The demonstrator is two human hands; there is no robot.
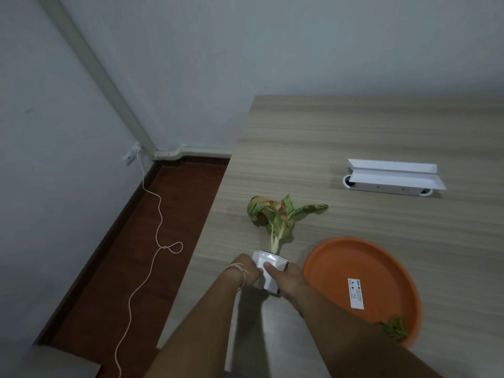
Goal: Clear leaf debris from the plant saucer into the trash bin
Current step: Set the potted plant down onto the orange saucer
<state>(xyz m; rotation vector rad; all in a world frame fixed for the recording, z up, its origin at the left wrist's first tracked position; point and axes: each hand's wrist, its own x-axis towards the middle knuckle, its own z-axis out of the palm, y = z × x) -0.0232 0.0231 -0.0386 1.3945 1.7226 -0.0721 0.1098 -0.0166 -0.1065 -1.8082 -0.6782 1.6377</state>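
A small white pot [268,264] with a green and yellow leafy plant [278,214] sits on the wooden table, left of the saucer. My left hand [244,271] and my right hand [286,279] grip the pot from both sides. The orange round saucer [381,257] lies to the right of the pot, with a white label [356,293] stuck inside it. A few green leaf bits [392,327] lie at its near rim. No trash bin is in view.
A white power strip box [390,177] with an open flap lies farther back on the table [354,126]. The table's left edge drops to a dark red floor [114,268], where a white cable [152,241] trails from a wall socket.
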